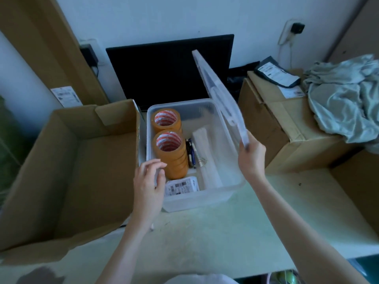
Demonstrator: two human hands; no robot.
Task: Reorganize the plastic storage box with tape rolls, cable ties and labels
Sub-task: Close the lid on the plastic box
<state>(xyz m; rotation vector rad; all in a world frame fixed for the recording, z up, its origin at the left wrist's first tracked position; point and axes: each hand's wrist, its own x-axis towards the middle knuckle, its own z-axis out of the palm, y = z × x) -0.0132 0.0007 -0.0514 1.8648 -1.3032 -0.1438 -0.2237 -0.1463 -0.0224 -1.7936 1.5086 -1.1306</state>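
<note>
Head view: my right hand (251, 154) pinches the clear lid (220, 95), tilted up; my left hand (148, 181), fingers loose, holds nothing beside the storage box (205, 198) with 2 tape stacks (170, 152).

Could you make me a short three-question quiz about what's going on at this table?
1. True or false: the lid lies flat on the box.
2. Which hand holds the lid? A) left hand B) right hand
3. Fill in: beside the tape stacks lie several ____.

Key:
1. False; it is lifted and tilted up at the box's right side.
2. B; the left hand hovers open near the tape.
3. Pens.
</note>
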